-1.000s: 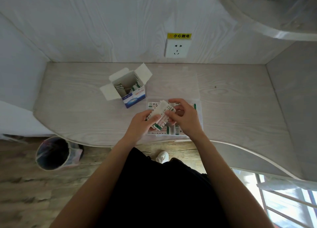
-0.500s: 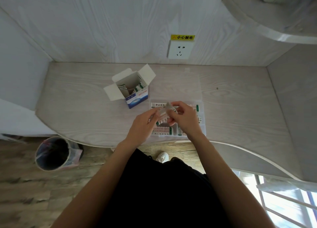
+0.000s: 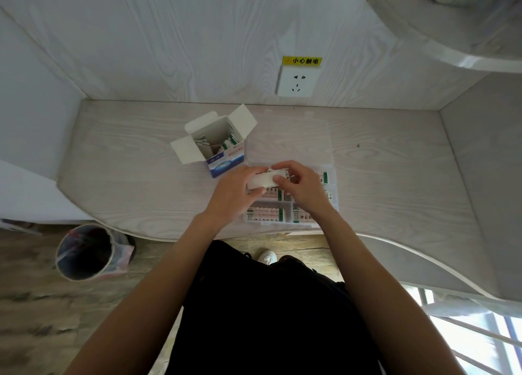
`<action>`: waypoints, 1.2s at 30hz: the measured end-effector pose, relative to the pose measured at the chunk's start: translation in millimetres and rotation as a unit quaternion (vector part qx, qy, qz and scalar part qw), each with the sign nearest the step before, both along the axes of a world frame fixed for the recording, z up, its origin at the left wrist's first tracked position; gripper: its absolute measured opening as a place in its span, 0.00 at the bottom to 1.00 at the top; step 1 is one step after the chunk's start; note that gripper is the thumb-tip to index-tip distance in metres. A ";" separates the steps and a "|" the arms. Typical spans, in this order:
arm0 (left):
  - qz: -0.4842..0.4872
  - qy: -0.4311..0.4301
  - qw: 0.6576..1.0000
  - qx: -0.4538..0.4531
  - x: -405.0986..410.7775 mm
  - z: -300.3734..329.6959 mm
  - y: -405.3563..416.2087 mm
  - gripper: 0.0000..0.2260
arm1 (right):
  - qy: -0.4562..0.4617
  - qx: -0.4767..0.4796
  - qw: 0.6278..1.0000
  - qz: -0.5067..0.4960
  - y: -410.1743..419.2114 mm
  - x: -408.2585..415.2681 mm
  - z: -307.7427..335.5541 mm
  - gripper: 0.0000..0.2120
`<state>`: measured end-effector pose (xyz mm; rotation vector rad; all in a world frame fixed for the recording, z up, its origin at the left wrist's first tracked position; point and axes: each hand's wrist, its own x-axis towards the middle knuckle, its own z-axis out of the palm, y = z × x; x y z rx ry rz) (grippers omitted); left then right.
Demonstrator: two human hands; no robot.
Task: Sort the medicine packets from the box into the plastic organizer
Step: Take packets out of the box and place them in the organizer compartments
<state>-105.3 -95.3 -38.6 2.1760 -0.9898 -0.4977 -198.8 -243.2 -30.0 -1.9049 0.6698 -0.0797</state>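
Both hands meet over the organizer [image 3: 330, 205], which lies flat on the desk [image 3: 127, 177] just in front of the person with its clear lid folded back toward the wall, so every compartment is open from above. The left hand [image 3: 234, 194] and right hand [image 3: 303, 188] share one white packet [image 3: 265, 179] — the left curls round its near end, the right pinches the far end between thumb and fingertips. It is held roughly level above the far-left compartments, probably to line it up with a slot before it goes down; two hands suit a thin, floppy strip that would sag from one end. The near compartments already hold packets with green-edged labels, lying flat and side by side, so the sorting looks well along. The box [image 3: 223, 148] stands just beside the organizer's far-left corner, flaps spread wide and mouth up, with more packets showing inside — set close so each reach is short. Which exact compartment the held packet is meant for I cannot tell, since the hands cover that part
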 end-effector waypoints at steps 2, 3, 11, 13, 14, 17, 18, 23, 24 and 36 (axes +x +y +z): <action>-0.008 -0.018 1.000 0.016 5.9 -3.1 -3.1 0.17 | 0.019 -0.057 0.998 -0.004 -1.7 2.8 -5.7 0.05; -0.008 -0.020 1.000 0.019 8.3 -4.5 -3.2 0.15 | 0.029 -0.068 0.997 -0.007 -1.1 3.3 -8.3 0.04; -0.035 -0.046 0.997 0.048 16.1 -14.4 -3.0 0.11 | 0.083 -0.166 0.982 0.022 4.8 -0.1 -16.2 0.08; -0.041 -0.058 0.996 0.056 16.7 -15.1 -2.6 0.10 | 0.088 -0.206 0.974 0.041 4.7 1.1 -18.3 0.07; -0.045 -0.066 0.995 0.058 16.6 -14.8 -2.8 0.10 | 0.089 -0.221 0.970 0.048 3.8 1.6 -18.8 0.07; -0.043 -0.084 0.994 0.061 14.9 -14.7 -2.8 0.09 | 0.102 -0.266 0.955 0.080 2.3 2.3 -18.6 0.08; -0.037 -0.082 0.994 0.062 14.7 -15.4 -3.0 0.09 | 0.102 -0.282 0.950 0.091 2.5 2.4 -18.3 0.09; -0.029 -0.053 0.996 0.062 16.3 -18.2 -5.8 0.08 | 0.111 -0.343 0.923 0.137 3.1 4.2 -10.9 0.11; -0.032 -0.051 0.996 0.063 16.9 -18.1 -6.2 0.08 | 0.114 -0.356 0.916 0.146 2.7 4.6 -10.2 0.11; -0.037 -0.044 0.996 0.071 20.3 -8.7 -4.4 0.12 | 0.083 -0.273 0.948 0.143 -14.2 -1.0 -1.8 0.09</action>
